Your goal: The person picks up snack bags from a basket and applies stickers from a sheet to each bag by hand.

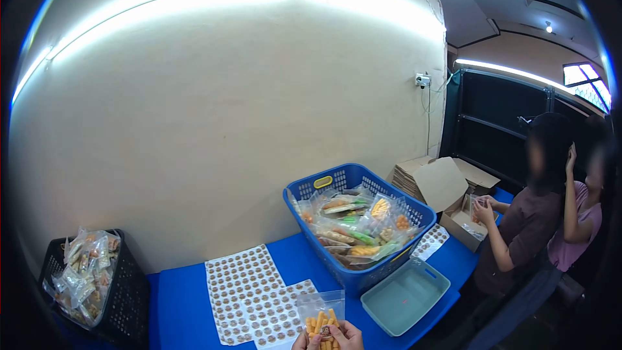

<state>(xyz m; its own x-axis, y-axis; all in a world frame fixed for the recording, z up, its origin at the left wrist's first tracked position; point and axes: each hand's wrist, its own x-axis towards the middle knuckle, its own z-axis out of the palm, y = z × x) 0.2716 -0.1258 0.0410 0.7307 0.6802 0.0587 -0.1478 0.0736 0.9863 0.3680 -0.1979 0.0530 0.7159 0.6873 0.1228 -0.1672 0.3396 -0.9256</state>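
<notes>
Near the bottom edge, a clear plastic bag (322, 304) of orange stick snacks is held upright between both hands. My left hand (306, 340) grips its lower left side, and my right hand (348, 337) closes on its lower right side. A small round label shows on the bag's front, by my right fingertips. Sheets of round stickers (241, 291) lie on the blue table (181, 304) just left of the bag. Right of my hands is a shallow grey-green tray (407, 298).
A blue basket (363, 279) full of bagged snacks stands behind the tray. A black basket (133, 291) of bags is at the left. Cardboard boxes (440, 185) sit at the back right. Two people (531, 220) stand at the right, one holding a small bag.
</notes>
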